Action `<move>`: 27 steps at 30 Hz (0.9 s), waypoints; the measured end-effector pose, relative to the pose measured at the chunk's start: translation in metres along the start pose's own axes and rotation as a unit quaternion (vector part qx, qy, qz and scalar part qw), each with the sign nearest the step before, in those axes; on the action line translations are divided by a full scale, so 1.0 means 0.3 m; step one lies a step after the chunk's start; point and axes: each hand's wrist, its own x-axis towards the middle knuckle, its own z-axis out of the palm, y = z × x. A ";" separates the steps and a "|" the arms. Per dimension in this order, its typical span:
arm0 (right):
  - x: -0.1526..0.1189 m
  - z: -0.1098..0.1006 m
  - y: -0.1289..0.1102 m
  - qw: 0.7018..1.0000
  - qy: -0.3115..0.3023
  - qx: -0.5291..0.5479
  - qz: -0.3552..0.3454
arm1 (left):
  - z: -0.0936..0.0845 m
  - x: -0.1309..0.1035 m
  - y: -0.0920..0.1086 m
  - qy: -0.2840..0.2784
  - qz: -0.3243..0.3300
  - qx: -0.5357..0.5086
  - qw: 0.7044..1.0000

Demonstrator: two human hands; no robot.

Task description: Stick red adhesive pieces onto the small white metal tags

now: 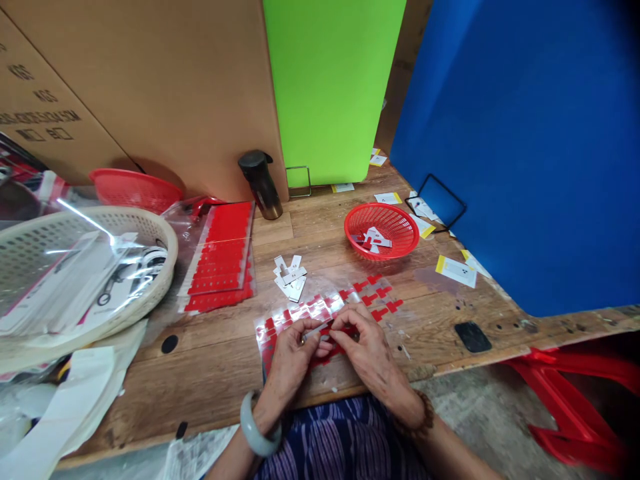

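Near the table's front edge, my left hand has its fingers closed on a small pale strip. My right hand meets it from the right, thumb and fingertips pinched together at the strip's right end; what lies between them is too small to make out. Under and behind both hands lies a clear sheet with red tab-shaped stickers. Just beyond the sheet is a loose pile of small white-grey pieces. A red basket farther back on the right holds similar pieces.
Red sticker sheets are stacked left of centre, beside a large cream basket of plastic-wrapped items. A dark tumbler stands behind. Green and blue boards rise at the back and right. A red stool is below right.
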 end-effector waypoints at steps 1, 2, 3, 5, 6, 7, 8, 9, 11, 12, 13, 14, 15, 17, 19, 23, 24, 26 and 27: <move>0.003 -0.004 -0.003 1.000 -0.001 -0.004 0.003 | -0.001 -0.002 0.001 0.000 -0.004 -0.007 1.000; 0.006 -0.007 -0.004 1.000 -0.008 -0.005 0.009 | -0.002 -0.003 0.002 0.000 -0.009 -0.013 1.000; 0.009 -0.010 -0.004 1.000 -0.017 -0.005 0.014 | -0.003 -0.004 0.002 0.000 -0.014 -0.017 1.000; 0.015 -0.013 0.000 0.999 -0.032 -0.003 0.019 | -0.008 -0.004 0.001 -0.008 -0.027 -0.030 0.999; 0.017 -0.014 0.004 0.999 -0.036 -0.004 0.018 | -0.010 -0.003 0.000 -0.014 -0.034 -0.038 0.999; 0.020 -0.014 0.008 0.999 -0.040 -0.007 0.016 | -0.012 -0.003 0.000 -0.020 -0.040 -0.045 0.998; 0.022 -0.013 0.013 0.999 -0.044 -0.010 0.015 | -0.013 -0.002 0.000 -0.024 -0.045 -0.051 0.997; 0.024 -0.012 0.018 0.999 -0.047 -0.016 0.013 | -0.014 -0.001 0.000 -0.027 -0.049 -0.055 0.997; 0.027 -0.009 0.029 0.998 -0.048 -0.030 0.008 | -0.015 -0.001 0.001 -0.025 -0.056 -0.057 0.997; 0.028 -0.007 0.034 0.998 -0.049 -0.038 0.005 | -0.015 -0.001 0.000 -0.023 -0.058 -0.057 0.996; 0.029 -0.005 0.038 0.998 -0.049 -0.044 0.002 | -0.015 -0.001 0.000 -0.022 -0.060 -0.057 0.996; 0.029 -0.004 0.042 0.998 -0.048 -0.050 -0.001 | -0.015 -0.001 -0.001 -0.021 -0.060 -0.055 0.996; 0.029 -0.002 0.045 0.997 -0.047 -0.055 -0.003 | -0.015 -0.001 -0.002 -0.020 -0.059 -0.053 0.997; 0.028 0.000 0.048 0.997 -0.044 -0.067 -0.007 | -0.013 0.000 -0.003 -0.024 -0.055 -0.050 0.997; 0.027 0.001 0.047 0.995 -0.041 -0.085 -0.008 | -0.009 -0.001 -0.003 -0.028 -0.053 -0.051 0.997; 0.026 0.000 0.044 0.992 -0.038 -0.116 -0.008 | 0.002 -0.003 0.000 -0.010 -0.055 -0.052 0.997; 0.026 0.000 0.044 0.992 -0.040 -0.118 -0.008 | 0.004 -0.004 0.001 -0.007 -0.055 -0.050 0.997; 0.028 -0.001 0.045 0.992 -0.042 -0.117 -0.012 | 0.006 -0.005 0.003 -0.008 -0.055 -0.044 0.997; 0.029 -0.001 0.045 0.992 -0.041 -0.115 -0.013 | 0.005 -0.006 0.005 -0.012 -0.055 -0.041 0.998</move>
